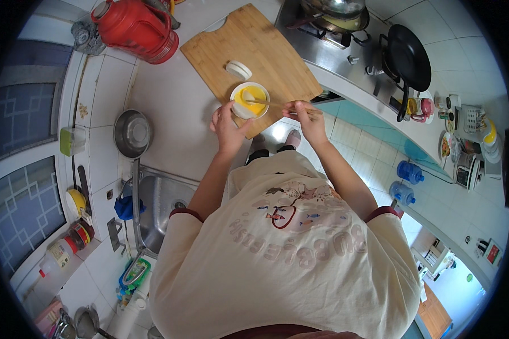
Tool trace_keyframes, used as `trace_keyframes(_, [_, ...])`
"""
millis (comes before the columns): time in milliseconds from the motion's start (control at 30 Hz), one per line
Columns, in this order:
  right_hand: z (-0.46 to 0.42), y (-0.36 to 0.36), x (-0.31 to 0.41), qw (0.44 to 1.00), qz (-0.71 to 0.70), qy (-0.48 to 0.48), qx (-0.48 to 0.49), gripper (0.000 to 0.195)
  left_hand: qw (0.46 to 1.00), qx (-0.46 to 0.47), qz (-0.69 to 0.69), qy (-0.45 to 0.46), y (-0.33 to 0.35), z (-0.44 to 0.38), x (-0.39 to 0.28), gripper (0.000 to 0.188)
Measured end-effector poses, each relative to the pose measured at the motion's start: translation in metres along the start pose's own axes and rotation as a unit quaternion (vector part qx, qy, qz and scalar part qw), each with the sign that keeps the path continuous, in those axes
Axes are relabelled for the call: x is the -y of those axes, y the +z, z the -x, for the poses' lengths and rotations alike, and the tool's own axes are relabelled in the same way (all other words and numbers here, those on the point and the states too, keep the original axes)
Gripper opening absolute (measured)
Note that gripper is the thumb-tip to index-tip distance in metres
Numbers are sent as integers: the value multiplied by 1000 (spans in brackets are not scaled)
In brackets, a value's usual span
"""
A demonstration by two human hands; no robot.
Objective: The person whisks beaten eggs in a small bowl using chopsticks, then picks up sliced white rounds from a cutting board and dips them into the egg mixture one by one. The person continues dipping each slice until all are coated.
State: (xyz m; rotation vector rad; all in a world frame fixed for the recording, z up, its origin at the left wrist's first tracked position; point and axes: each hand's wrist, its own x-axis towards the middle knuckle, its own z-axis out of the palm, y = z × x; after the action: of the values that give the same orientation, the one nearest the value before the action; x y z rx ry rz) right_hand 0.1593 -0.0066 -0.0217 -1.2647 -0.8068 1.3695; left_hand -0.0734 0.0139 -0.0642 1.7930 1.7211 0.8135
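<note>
Over the near edge of the wooden cutting board (275, 55) is a small white bowl (232, 94) holding yellow liquid (262, 108) that looks like beaten egg. My left hand (231, 129) grips the bowl's near left side, thumb and fingers spread around the rim. In my right hand (307, 120) are wooden chopsticks (275, 104), reaching leftward into the bowl. A pale patch (250, 94) lies at their tips; I cannot tell what it is. Just beyond the bowl, a small round white object (239, 70) rests on the board.
A red thermos jug (131, 29) stands on the counter at far left. A steel bowl (131, 133) is beside the sink (163, 212). The gas stove (326, 48) at right carries a covered pan (339, 21) and a black frying pan (408, 58).
</note>
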Motion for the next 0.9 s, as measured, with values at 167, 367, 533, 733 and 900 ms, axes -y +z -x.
trace_keyframes(167, [-4, -3, -2, 1000, -12, 5, -22, 35, 996, -11, -85, 18, 15, 4, -10, 71])
trace_keyframes(367, [-7, -6, 5, 996, 83, -8, 34, 33, 996, -13, -92, -5, 11, 2, -16, 70])
trace_keyframes(533, [2, 0, 27, 982, 159, -85, 61, 26, 998, -35, -61, -4, -7, 8, -16, 70])
trace_keyframes(733, [16, 17, 25, 966, 211, -102, 112, 21, 994, -92, -55, -11, -26, 14, -13, 67])
trace_keyframes(900, [17, 26, 19, 938, 282, -132, 155, 22, 994, -96, -45, -9, -30, 17, -7, 72])
